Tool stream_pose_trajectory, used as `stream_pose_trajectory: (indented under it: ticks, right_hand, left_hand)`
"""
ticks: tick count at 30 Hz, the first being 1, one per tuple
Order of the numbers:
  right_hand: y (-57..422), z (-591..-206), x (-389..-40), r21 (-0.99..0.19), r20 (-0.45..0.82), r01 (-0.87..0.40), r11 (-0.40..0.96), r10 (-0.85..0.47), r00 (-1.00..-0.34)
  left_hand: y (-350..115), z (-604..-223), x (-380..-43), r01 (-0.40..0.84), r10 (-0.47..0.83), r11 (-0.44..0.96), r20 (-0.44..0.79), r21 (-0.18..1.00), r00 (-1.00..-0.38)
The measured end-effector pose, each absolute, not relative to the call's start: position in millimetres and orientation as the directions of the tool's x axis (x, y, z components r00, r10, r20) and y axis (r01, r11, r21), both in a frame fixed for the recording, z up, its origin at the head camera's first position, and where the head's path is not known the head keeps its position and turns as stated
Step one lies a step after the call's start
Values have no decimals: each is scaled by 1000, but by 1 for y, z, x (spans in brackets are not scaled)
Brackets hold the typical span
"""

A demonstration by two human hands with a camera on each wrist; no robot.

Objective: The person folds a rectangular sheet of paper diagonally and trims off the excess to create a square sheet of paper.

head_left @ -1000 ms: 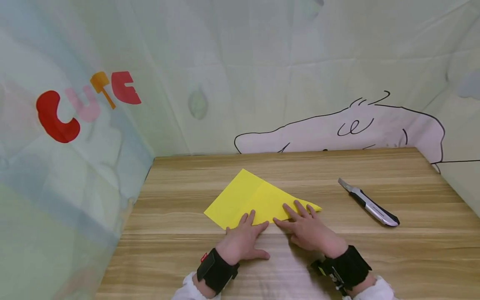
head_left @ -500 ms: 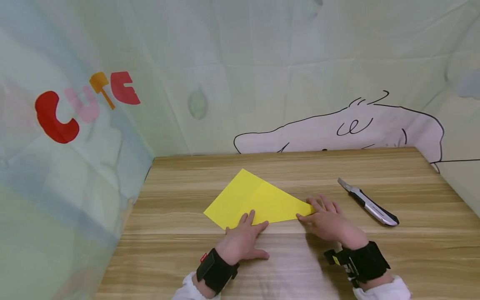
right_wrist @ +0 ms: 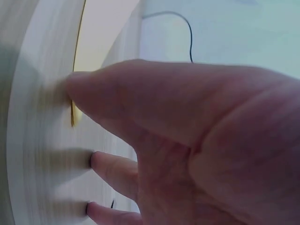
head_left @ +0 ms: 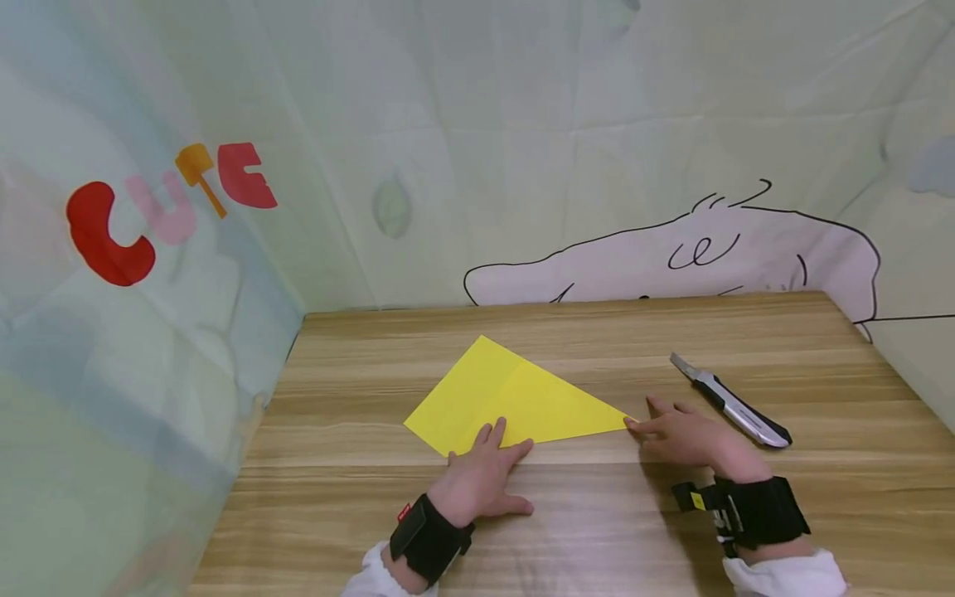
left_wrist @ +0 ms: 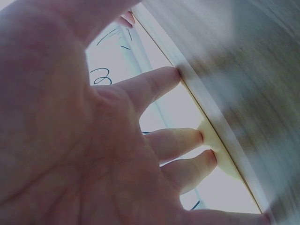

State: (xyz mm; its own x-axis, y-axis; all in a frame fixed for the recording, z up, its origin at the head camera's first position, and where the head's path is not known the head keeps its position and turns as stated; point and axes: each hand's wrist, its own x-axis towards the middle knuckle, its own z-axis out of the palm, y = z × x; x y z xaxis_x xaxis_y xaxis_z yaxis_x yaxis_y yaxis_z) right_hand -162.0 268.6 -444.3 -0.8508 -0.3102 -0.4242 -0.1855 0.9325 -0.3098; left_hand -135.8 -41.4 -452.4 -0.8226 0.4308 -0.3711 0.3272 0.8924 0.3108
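Observation:
A yellow sheet of folded paper (head_left: 515,398) lies flat on the wooden table, tapering to a narrow point on the right. My left hand (head_left: 481,477) rests with spread fingers on its lower edge, fingertips pressing the paper. At the right tip, my right hand (head_left: 694,439) touches the paper with its thumb, while its other fingers reach past onto the wood. In the right wrist view the thumb (right_wrist: 103,89) presses the paper's edge just short of its tip. The left wrist view shows the left fingertips (left_wrist: 194,136) along the edge.
A utility knife (head_left: 734,402) with its blade out lies just beyond the right hand. The wooden table (head_left: 358,365) ends at a printed cloth backdrop (head_left: 418,149) behind and on the left. Black bands with devices (head_left: 764,510) circle both wrists.
My right hand has slid rightward along the paper's lower edge to its right tip, uncovering that part of the sheet. The left hand and the paper have stayed in place.

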Motion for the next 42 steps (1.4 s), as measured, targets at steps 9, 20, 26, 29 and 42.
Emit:
stream_pose_trajectory:
  ticks: [9,20,26,29,42]
  right_hand:
    - [277,-441,-165,-332,-443,-153,931,-297,-846]
    - [281,-441,-166,-331,-444,-157,930,-301,-844]
    - [278,-439,-166,-316,-411,-177,932,-303,-860]
    - [271,-438,-164,-313,-325,-220,924,-321,-890]
    - [208,-451,-163,-362,-40,-483,798,-530,-847]
  left_hand:
    - [-43,-452,-137,300,417,896,-386,327,-823]
    - [-44,-452,-137,302,417,896,-382,324,-825]
    - [-46,-452,-138,335,439,887,-356,316,-825]
    - [-47,-452,-140,358,451,882,-334,306,-827]
    - [-58,-453,-151,406,457,874,-168,267,-873]
